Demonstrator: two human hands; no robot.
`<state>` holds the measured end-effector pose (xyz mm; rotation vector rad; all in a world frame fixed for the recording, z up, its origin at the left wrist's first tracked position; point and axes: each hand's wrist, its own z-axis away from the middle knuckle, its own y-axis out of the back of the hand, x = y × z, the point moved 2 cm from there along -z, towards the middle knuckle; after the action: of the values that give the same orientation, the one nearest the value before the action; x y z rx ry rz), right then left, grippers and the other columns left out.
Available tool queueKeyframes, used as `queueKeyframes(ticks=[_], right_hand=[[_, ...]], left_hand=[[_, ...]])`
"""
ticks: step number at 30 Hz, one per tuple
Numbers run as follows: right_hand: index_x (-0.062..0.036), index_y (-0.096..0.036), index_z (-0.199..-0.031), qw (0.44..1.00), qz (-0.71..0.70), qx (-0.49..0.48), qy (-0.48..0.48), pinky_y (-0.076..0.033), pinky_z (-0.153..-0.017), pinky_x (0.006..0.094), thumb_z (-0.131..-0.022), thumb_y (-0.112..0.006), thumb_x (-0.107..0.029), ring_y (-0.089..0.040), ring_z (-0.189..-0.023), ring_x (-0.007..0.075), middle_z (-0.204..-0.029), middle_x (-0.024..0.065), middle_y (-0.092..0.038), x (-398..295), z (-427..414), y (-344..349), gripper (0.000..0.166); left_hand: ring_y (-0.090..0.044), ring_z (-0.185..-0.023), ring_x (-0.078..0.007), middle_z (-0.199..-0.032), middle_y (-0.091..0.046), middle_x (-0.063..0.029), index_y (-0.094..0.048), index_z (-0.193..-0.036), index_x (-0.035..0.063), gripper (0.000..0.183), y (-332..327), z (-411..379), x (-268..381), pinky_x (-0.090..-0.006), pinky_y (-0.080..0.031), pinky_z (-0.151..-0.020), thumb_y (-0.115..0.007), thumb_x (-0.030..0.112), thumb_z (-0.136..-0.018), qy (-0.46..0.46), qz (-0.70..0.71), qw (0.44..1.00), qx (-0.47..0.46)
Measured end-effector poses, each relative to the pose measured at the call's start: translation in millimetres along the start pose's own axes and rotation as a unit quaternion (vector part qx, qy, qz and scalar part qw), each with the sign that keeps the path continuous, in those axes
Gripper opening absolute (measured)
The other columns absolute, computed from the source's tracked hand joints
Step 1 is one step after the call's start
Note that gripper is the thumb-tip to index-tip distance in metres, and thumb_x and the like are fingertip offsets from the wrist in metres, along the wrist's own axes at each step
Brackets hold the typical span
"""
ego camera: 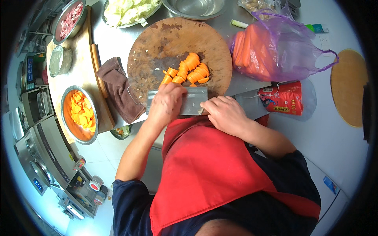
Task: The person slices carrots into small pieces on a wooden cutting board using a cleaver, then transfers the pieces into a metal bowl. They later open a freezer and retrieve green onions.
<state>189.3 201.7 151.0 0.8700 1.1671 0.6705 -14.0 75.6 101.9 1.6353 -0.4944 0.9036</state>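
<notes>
My right hand (226, 115) grips the handle of a cleaver at the near edge of the round wooden chopping block (153, 38). Broad and grey, the cleaver blade (193, 101) shows its flat face and points left. Across its left part lies my left hand (166, 103), fingers bent and fingertips beside the nearest carrot pieces. Whether those fingers pinch the blade or a piece is hidden. Sliced carrot (198, 72) lies in short, leaning rows just beyond the blade. Small pale scraps dot the block.
Left are a brown cloth (118, 88), a steel bowl of cut carrot (81, 113) and a bowl of sliced meat (71, 22). Behind stand a bowl of cabbage (130, 11) and a steel basin (195, 8). A purple plastic bag of carrots (257, 50) lies right of the block.
</notes>
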Motion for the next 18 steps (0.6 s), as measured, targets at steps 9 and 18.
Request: queueKeyframes(ticks=[9, 18], right_hand=[[-0.0020, -0.061, -0.106, 0.867, -0.386, 0.046, -0.312, -0.052, -0.059, 0.0353, -0.101, -0.069, -0.016, -0.064, -0.064, 0.0182, -0.075, 0.0049, -0.064, 103, 79, -33, 0.017], [-0.0026, -0.060, -0.108, 0.747, -0.552, 0.058, -0.366, -0.048, -0.052, 0.0276, -0.103, -0.070, -0.021, -0.056, -0.057, 0.0094, -0.076, 0.0016, -0.061, 159, 54, -71, 0.021]], left_hand=[[-0.068, -0.121, -0.0350, -0.124, -0.073, -0.0180, -0.072, -0.127, 0.0041, 0.031, 7, -6, -93, -0.0453, -0.053, -0.106, -0.071, 0.017, -0.099, 0.200, 0.022, 0.965, 0.171], [-0.035, -0.154, -0.0504, -0.166, -0.039, -0.0283, -0.050, -0.156, 0.0064, 0.084, -87, -23, -20, -0.0672, -0.025, -0.126, -0.082, 0.046, -0.090, 0.085, -0.194, 0.972, 0.097]])
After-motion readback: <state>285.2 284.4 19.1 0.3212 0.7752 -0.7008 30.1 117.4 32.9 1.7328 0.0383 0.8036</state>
